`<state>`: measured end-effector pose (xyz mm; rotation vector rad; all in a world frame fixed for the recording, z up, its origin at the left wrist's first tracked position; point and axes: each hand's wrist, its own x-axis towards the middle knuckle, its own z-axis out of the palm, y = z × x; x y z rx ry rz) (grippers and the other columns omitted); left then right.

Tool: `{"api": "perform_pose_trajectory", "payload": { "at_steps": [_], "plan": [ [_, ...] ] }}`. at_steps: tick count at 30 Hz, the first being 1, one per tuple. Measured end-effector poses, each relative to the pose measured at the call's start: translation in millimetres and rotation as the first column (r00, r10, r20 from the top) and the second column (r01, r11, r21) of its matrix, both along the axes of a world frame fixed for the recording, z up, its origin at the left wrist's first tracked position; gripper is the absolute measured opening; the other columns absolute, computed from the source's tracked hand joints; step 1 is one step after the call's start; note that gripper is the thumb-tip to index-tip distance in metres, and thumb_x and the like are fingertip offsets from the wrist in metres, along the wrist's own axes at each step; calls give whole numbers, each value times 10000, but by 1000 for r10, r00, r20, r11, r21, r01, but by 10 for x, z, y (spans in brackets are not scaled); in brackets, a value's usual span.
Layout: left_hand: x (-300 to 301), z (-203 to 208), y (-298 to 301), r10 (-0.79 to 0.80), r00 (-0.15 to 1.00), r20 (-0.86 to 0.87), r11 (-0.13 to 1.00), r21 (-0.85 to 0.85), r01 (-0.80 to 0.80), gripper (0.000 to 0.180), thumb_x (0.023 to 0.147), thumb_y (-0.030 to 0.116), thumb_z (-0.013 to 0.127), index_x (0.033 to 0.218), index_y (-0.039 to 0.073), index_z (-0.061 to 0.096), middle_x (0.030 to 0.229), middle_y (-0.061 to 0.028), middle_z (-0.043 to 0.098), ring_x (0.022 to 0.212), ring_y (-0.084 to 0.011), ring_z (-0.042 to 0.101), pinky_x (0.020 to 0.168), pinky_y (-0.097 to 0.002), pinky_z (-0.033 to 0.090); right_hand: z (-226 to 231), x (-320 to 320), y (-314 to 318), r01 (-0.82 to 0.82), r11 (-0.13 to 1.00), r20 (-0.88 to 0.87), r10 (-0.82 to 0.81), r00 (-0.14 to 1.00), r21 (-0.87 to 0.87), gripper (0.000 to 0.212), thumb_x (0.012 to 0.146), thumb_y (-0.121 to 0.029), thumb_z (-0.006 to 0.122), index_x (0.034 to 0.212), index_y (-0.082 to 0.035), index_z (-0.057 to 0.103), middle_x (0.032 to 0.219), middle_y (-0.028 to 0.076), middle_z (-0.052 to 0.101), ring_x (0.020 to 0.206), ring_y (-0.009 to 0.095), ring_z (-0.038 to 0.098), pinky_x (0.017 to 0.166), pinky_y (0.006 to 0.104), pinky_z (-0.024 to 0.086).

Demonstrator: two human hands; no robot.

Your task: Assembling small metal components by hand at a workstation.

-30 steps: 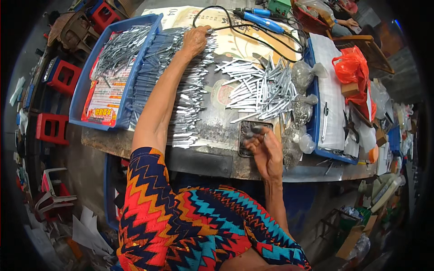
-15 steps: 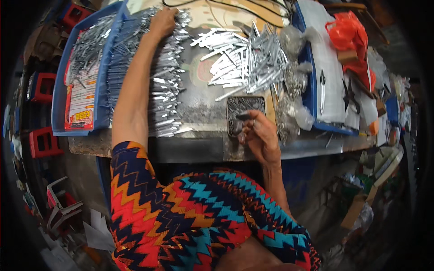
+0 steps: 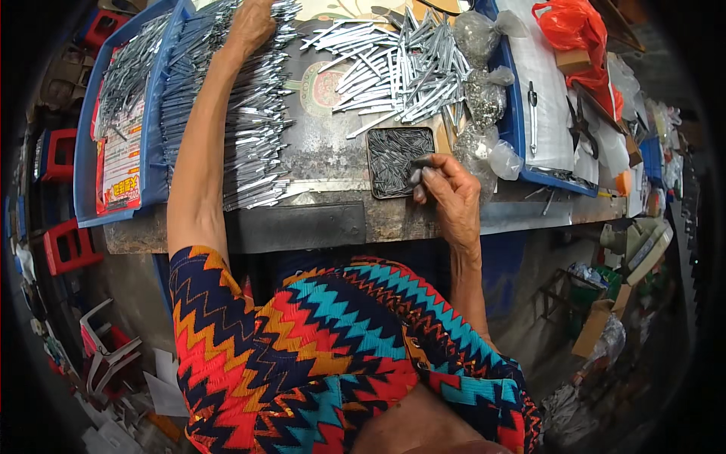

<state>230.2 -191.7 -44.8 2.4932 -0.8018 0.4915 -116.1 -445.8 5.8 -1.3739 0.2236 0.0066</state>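
Observation:
My left hand [image 3: 252,27] is at the far end of a long heap of slim silver metal strips [image 3: 261,144]. Its fingers look curled in against the strips; their tips are hidden. By the right edge of a small dark tray [image 3: 371,170] of short, thin grey metal pins [image 3: 399,155], my right hand [image 3: 452,189] is closed, thumb and fingers drawn together. Dark coverings show on its fingertips, and anything pinched there is too small to make out. Beyond the tray lies a loose pile of flat silver metal pieces [image 3: 404,72].
At left, a blue bin [image 3: 85,181] holds more metal strips over printed sheets. Clear bags of small parts [image 3: 478,94] line another blue tray [image 3: 515,113] at right, holding what looks like a drawing compass [image 3: 532,125], pliers [image 3: 580,125] and a red bag [image 3: 575,38]. Red stools [image 3: 68,246] stand left.
The whole view has shifted a little. My right hand has moved from over the pin tray to its right edge, and its fingers have drawn together. My left hand stays at the heap's far end.

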Motion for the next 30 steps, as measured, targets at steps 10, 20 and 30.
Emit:
{"api": "perform_pose_trajectory", "payload": {
  "at_steps": [10, 20, 30],
  "plan": [
    [-1568, 320, -905, -149, 922, -357, 981, 66, 184, 114, 771, 68, 555, 829, -23, 592, 831, -167, 620, 782, -280, 595, 724, -394, 464, -159, 66, -102, 166, 770, 102, -131, 986, -616, 157, 816, -65, 546, 910, 58, 570, 701, 73, 560, 585, 99, 507, 547, 259, 424],
    [-1737, 95, -1020, -239, 971, 27, 971, 28, 238, 125, 659, -2, 531, 783, -11, 518, 745, -190, 567, 735, -367, 551, 644, -450, 427, -155, 68, -91, 249, 492, 293, 13, 956, -834, 99, 769, -9, 516, 850, 19, 567, 802, 184, 570, 728, 360, 561, 648, 397, 438],
    [-1939, 240, -914, -120, 993, 1, 990, -75, 120, 106, 723, 73, 522, 763, -25, 527, 741, -194, 562, 699, -351, 550, 642, -419, 428, -250, 92, -92, 196, 406, 278, 154, 948, -893, 75, 757, -40, 544, 827, -16, 533, 783, 171, 542, 692, 361, 542, 618, 419, 425]
  ]
}}
